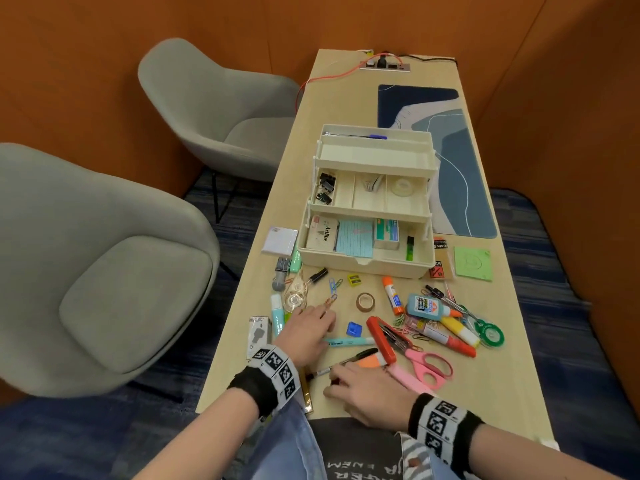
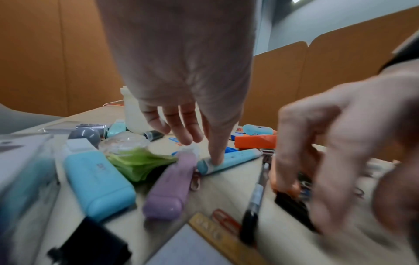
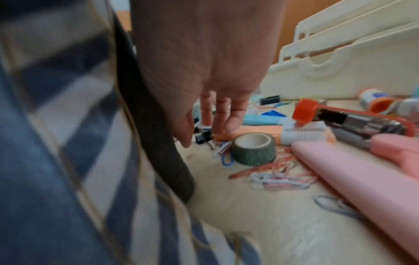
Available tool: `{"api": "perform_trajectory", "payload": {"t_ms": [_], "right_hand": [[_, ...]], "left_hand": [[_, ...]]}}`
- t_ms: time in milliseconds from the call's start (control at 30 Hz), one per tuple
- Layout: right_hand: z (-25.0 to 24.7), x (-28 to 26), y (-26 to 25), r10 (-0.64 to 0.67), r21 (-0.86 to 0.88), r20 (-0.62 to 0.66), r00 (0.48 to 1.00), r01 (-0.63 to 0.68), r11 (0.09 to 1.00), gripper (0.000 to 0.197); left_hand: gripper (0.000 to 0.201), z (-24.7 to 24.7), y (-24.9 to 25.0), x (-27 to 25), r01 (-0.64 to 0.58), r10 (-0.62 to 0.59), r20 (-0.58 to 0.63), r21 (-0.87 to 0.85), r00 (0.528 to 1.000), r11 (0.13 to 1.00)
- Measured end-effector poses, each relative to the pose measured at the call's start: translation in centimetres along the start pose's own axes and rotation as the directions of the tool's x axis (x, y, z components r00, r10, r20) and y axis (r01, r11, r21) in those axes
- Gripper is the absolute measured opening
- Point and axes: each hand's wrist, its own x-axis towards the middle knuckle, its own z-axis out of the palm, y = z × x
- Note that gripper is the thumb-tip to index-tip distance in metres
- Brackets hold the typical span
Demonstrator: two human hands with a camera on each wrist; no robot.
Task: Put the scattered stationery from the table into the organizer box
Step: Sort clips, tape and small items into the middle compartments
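Observation:
The cream organizer box stands open in tiers at the table's middle, with stationery scattered in front of it. My left hand reaches over the clutter with fingers extended. One fingertip presses on a light-blue pen lying flat. My right hand hovers near the front edge. Its fingertips touch an orange highlighter and its thumb stays apart. A black pen lies just beside that hand.
Pink scissors, a red stapler, a tape roll, glue bottles and paper clips crowd the right. Correction tapes and a purple case lie left. Grey chairs stand beside the table.

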Motion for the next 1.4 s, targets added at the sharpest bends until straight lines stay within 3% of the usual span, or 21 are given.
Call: {"api": "perform_trajectory", "payload": {"t_ms": [100, 233, 367, 467, 567, 700, 933, 1100, 1233, 1400], "right_hand": [[1.1, 0.7, 0.1, -0.065, -0.152, -0.015, 0.998, 0.062, 0.987, 0.025], [1.3, 1.1, 0.5, -0.039, -0.151, -0.080, 0.996, 0.026, 0.988, 0.031], [1.1, 1.4, 1.0, 0.007, -0.109, -0.168, 0.986, -0.025, 0.994, 0.024], [-0.2, 1.4, 0.8, 0.123, 0.042, -0.224, 0.967, -0.117, 0.992, 0.012], [-1.6, 1.1, 1.5, 0.270, 0.211, -0.191, 0.944, -0.229, 0.950, 0.025], [-2.5, 1.0, 3.2, 0.399, 0.335, -0.190, 0.897, -0.323, 0.885, 0.023], [-1.9, 1.7, 3.1, 0.251, 0.153, -0.132, 0.959, -0.231, 0.961, 0.021], [-1.2, 3.4, 2.6, 0.214, 0.109, -0.122, 0.969, -0.201, 0.973, 0.037], [-1.6, 3.5, 2.9, 0.239, 0.078, -0.130, 0.962, -0.231, 0.970, 0.033], [-1.5, 1.8, 3.5, 0.276, 0.130, -0.154, 0.949, -0.258, 0.957, 0.029]], "left_hand": [[0.017, -0.5, 0.0, 0.4, 0.027, -0.033, -0.075, -0.083, 0.997, 0.996], [0.014, -0.8, -1.1, -0.3, 0.086, -0.130, -0.191, -0.223, 0.973, 0.971], [0.011, -1.8, -2.9, -1.6, 0.152, -0.240, -0.253, -0.322, 0.937, 0.934], [0.010, -2.7, -4.3, -2.7, 0.181, -0.318, -0.320, -0.392, 0.893, 0.902], [0.012, -3.2, -5.5, -3.6, 0.224, -0.364, -0.330, -0.392, 0.871, 0.892], [0.011, -3.3, -6.2, -4.2, 0.265, -0.411, -0.340, -0.400, 0.846, 0.877], [0.016, -1.8, -5.6, -4.3, 0.277, -0.355, -0.276, -0.285, 0.893, 0.918], [0.058, -0.2, -3.8, -2.6, 0.267, -0.264, -0.057, 0.071, 0.963, 0.961], [0.055, -0.2, -3.3, -1.4, 0.248, -0.247, -0.030, 0.207, 0.968, 0.946], [0.048, -0.1, -3.4, -1.0, 0.192, -0.194, -0.005, 0.192, 0.981, 0.963]]}}
